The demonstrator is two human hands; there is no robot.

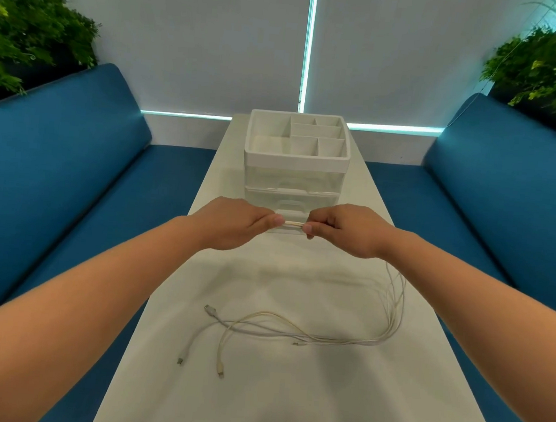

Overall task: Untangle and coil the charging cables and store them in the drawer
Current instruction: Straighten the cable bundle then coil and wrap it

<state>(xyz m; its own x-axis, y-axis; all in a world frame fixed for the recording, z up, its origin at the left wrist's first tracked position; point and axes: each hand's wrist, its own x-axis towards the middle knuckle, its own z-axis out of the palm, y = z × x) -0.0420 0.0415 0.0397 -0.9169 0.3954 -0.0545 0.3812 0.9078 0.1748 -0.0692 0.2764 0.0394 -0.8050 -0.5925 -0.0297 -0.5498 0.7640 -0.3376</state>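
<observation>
Currently I'm pinching bunched cables (392, 306) between left hand (236, 222) and right hand (348, 229); below the grip they're trailing tangled, uncoiled; drawer (290, 200) beyond looks closed.

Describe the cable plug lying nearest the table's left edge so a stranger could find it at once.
Start at the long white table running away from the person toward the drawer unit. On its near half lie loose white cables, trailing up to the right hand. The plug ends the leftmost strand; a second plug lies to its right, slightly nearer the person.
</observation>
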